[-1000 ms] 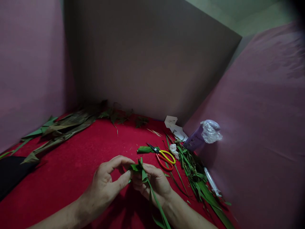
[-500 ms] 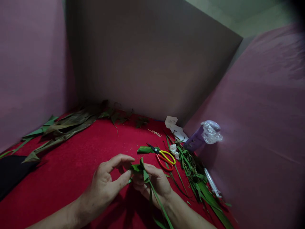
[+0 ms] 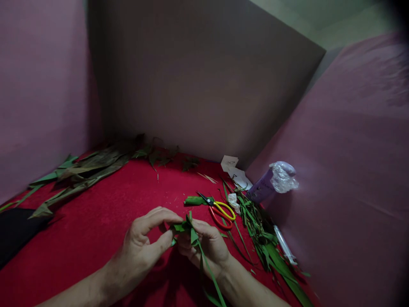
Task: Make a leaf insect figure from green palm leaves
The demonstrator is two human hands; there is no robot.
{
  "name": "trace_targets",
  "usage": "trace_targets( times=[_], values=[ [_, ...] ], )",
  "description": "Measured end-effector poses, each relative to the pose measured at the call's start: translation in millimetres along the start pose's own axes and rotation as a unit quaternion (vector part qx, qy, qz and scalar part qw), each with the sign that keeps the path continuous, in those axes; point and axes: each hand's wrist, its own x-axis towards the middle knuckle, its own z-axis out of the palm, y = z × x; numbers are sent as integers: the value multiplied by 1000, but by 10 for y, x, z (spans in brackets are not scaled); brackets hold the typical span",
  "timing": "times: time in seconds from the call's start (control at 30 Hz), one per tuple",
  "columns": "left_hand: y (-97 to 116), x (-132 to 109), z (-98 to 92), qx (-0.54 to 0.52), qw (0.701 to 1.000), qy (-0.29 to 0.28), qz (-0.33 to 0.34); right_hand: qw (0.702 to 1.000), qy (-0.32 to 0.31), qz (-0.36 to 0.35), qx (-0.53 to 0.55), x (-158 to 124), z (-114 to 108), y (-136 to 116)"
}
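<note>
Red cloth (image 3: 105,221): covers the whole work surface, grey back panel (image 3: 204,85) behind, pink panels (image 3: 345,162) on both sides, so two of those
Scissors (image 3: 209,200): one pair, one red handle, one yellow, my landmark for everything else
Folded green leaf (image 3: 194,236): one, held up nearer the wearer than the scissors and a bit left; short tip pokes away toward the back, long tails run down toward the wearer, slanting right
Left hand (image 3: 143,238): half curled, thumb and index pinching the leaf's left edge
Right hand (image 3: 212,245): fingers curled in, thumb pressed on the leaf, snug grip
Writing: dark marks on a white card (image 3: 229,162) beyond the scissors and on one purple container (image 3: 262,185) right of them, too small to read
Leaf scraps (image 3: 255,226): one heap, right of the scissors, too tangled to count
</note>
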Motion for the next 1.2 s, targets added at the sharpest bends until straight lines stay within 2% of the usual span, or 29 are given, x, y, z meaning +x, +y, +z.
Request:
trace_targets(
  times=[0.4, 0.6, 0.77, 1.03, 1.2],
  values=[
    [61, 22, 0, 21, 999, -21, -35, 999, 16, 33, 29, 9, -17, -12],
    [0, 16, 41, 43, 997, -24, -60, 999, -6, 19, 27, 24, -47, -14],
    [-56, 17, 53, 103, 994, -18, -20, 1000, -12, 11, 24, 53, -78, -18],
    [-147, 27, 17, 108, 993, -33, 31, 997, -46, 18, 52, 63, -106, -34],
    [-152, 40, 9, 111, 993, -26, 40, 997, -51, 24, 52, 78, -147, -32]
  ],
)
